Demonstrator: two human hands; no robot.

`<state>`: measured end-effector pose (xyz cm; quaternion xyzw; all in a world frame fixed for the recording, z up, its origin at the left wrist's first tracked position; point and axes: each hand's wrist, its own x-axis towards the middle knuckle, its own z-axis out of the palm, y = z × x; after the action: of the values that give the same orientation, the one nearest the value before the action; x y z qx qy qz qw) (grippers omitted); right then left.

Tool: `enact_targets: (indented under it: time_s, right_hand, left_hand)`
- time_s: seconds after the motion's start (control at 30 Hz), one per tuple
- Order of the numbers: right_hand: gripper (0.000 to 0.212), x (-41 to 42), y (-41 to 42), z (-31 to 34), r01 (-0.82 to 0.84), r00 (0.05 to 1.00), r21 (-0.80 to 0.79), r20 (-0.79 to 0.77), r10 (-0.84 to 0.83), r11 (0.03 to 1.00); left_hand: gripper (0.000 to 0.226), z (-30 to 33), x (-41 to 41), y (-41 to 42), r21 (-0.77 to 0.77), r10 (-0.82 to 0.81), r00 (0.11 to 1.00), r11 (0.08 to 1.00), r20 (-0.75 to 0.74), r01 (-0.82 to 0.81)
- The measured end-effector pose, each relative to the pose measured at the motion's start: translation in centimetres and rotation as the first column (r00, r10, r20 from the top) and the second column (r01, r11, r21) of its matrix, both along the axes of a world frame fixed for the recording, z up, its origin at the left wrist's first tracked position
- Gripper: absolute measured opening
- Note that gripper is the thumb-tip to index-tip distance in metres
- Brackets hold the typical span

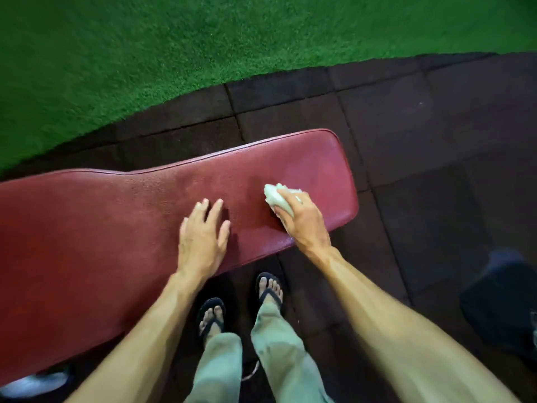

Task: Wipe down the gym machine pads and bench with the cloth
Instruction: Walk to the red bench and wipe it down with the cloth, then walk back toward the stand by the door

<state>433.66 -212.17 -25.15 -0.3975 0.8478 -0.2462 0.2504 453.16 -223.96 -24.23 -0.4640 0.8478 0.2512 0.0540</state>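
Left hand (200,237) flat on bench (87,228); right hand (302,219) grips cloth (276,196); turf (145,53) beyond.

red bench (122,228) | on it: white cloth (276,196), both hands

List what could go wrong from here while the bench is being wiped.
1. The right hand holds the bunched white cloth near the rounded end of the dark red padded bench; a long stroke could run off that edge.
2. A damp-looking sheen beside the cloth suggests a slick pad, so the flat left hand leaning on it might slide.
3. The feet in black flip-flops stand on dark rubber floor tiles; drips there could be slippery.
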Motion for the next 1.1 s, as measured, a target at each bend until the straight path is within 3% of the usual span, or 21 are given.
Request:
enact_targets:
  time_s: [0.17, 0.37, 0.53, 0.83, 1.1]
  right_hand:
    - [0.047, 7.5, 10.0, 8.2, 0.226, 0.936, 0.208, 0.225, -0.271, 0.952]
    - [0.045, 14.3, 19.6, 17.0, 0.456, 0.81, 0.317, 0.238, -0.535, 0.831]
    - [0.044, 16.1, 23.5, 21.4, 0.637, 0.693, 0.29, 0.19, -0.696, 0.714]
    - [0.042, 10.9, 29.8, 22.7, 0.841, 0.459, 0.194, 0.242, -0.855, 0.506]
    - [0.043, -1.2, 38.0, 22.5, 0.87, 0.363, 0.232, 0.298, -0.883, 0.436]
  left_hand:
    - [0.037, 9.3, 2.8, 6.4, 0.244, -0.143, 0.99, 0.96, 0.006, 0.137]
    - [0.033, 18.2, 4.3, 12.1, 0.44, -0.316, 0.948, 0.855, 0.021, 0.275]
    - [0.033, 22.1, 2.8, 14.5, 0.455, -0.454, 0.891, 0.791, -0.012, 0.41]
    - [0.027, 24.7, -8.0, 20.4, 0.472, -0.712, 0.703, 0.618, -0.004, 0.629]
    - [0.026, 25.3, -23.9, 28.8, 0.473, -0.796, 0.604, 0.547, 0.04, 0.69]
